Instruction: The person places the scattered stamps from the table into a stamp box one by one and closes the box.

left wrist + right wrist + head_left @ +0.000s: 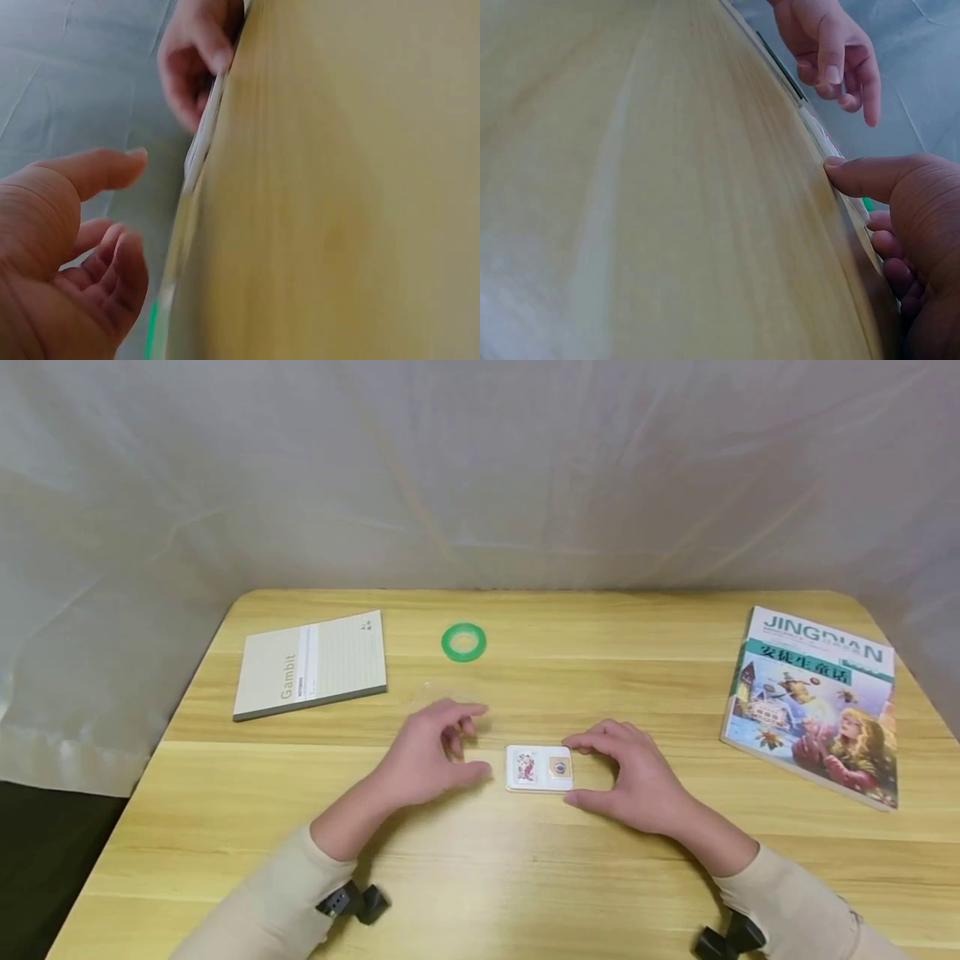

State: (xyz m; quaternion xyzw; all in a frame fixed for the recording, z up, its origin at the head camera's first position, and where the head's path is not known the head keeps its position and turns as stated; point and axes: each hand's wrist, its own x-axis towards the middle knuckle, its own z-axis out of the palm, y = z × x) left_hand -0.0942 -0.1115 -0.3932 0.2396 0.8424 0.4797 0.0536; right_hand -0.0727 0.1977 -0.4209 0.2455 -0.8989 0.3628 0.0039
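A small flat white rectangular case (542,768) with rounded corners lies on the wooden table. Its top shows a stamp-like picture of a figure on the left and a tan square with a dark round emblem on the right. My right hand (637,779) pinches the case at its right end, thumb at the near corner and a fingertip at the far one. Left of the case my left hand (429,752) hovers, fingers loosely bent and nothing between them. In the left wrist view the case (204,139) appears edge-on, low on the tabletop.
A beige notebook (337,662) lies at the back left. Toward the back middle is a green ring-shaped roll of tape (447,646). An illustrated book (813,710) lies on the right. Something clear and thin (426,692) lies just behind the left hand. A grey curtain (525,468) hangs behind the table.
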